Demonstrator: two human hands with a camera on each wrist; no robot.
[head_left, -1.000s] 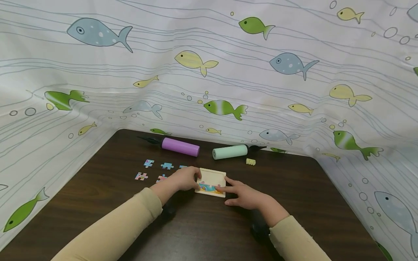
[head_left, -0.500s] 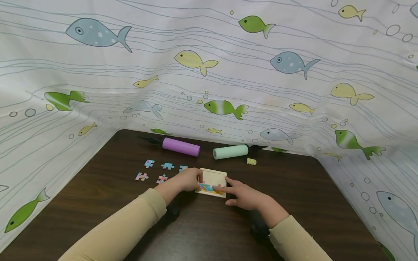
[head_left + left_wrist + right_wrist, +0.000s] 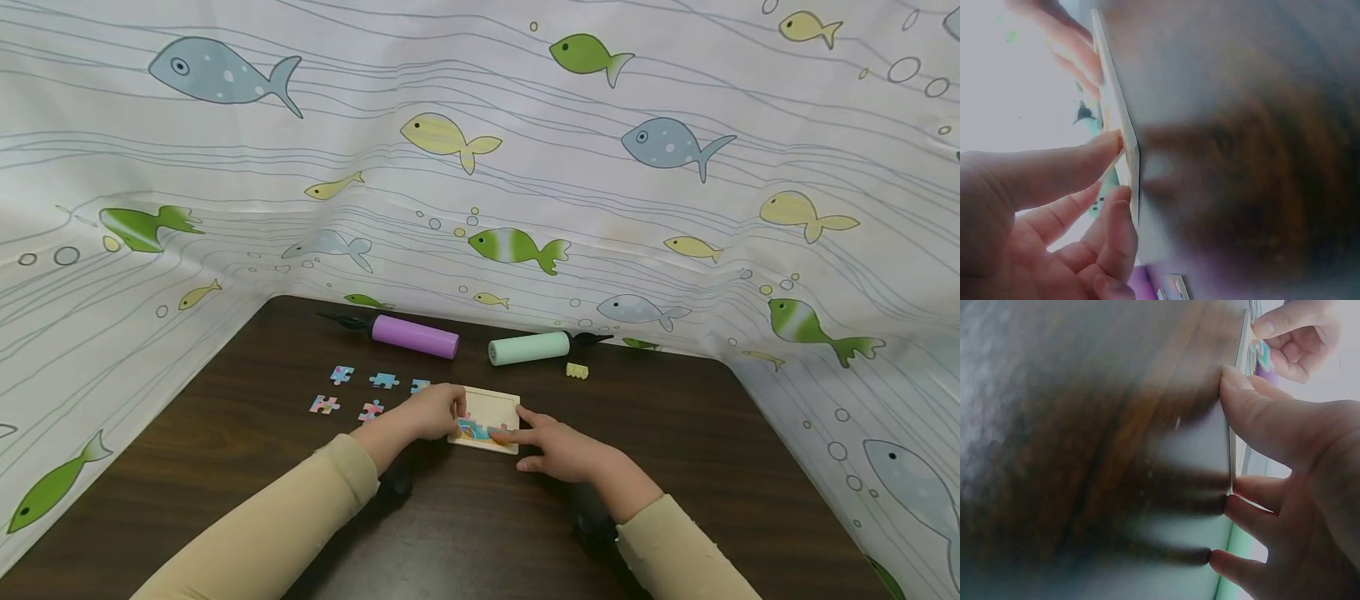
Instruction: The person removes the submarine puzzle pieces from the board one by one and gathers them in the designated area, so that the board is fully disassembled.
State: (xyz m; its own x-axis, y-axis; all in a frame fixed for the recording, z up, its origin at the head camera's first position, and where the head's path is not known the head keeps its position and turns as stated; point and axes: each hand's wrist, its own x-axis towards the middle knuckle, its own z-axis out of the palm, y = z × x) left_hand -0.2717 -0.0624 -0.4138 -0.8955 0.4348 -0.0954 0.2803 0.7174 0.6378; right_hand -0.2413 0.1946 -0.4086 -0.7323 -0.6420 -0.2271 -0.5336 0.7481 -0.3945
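Note:
A small pale wooden puzzle tray (image 3: 491, 407) lies on the dark table, with colourful puzzle pieces along its near side. My left hand (image 3: 435, 410) is at the tray's left edge. It pinches a blue puzzle piece (image 3: 1264, 355) between thumb and fingers, tilted in the right wrist view. My right hand (image 3: 562, 448) is at the tray's right side with fingers spread. Its index finger reaches over the pieces in the tray, while other fingertips touch the tray's edge or the table. In the left wrist view, the thumb (image 3: 1079, 164) hides most of the held piece.
Left of the tray lie several loose jigsaw pieces (image 3: 325, 405), partly behind my left arm. Farther back are a purple hand pump (image 3: 415, 337), a mint-green pump (image 3: 529, 348) and a small yellow block (image 3: 577, 371). A fish-patterned curtain (image 3: 480, 167) rises behind the table.
My left hand has shifted very slightly right, and the piece in its fingers looks more tilted. My right index finger has moved a little left over the pieces. The tray stays in place.

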